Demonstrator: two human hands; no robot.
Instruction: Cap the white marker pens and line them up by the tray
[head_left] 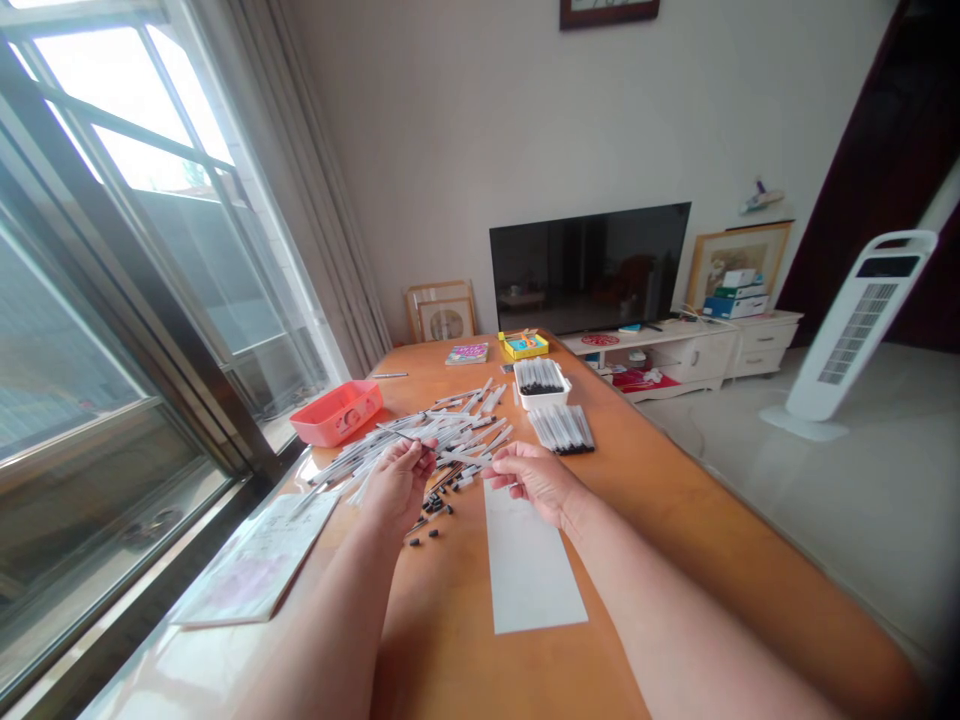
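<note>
My left hand point(397, 485) is closed in a pinch on a thin dark pen refill point(394, 433), whose far end points up and left. Opposite it, my right hand point(536, 482) pinches a pale, translucent pen barrel point(463, 458) that reaches toward the left fingers. Whether the two parts touch is too small to tell. Under and beyond both hands spreads a loose pile of pen barrels point(427, 428). Several small black caps point(437, 503) lie on the table right of my left wrist. A blank white sheet point(529, 570) lies partly beneath my right hand.
Past my right hand are a row of black-tipped pens point(561, 428) and a white box point(545, 401) full of pens. A pink basket point(330, 425) and a booklet point(259, 565) sit on the left. A yellow box point(525, 347) stands at the wooden table's point(645, 500) far end.
</note>
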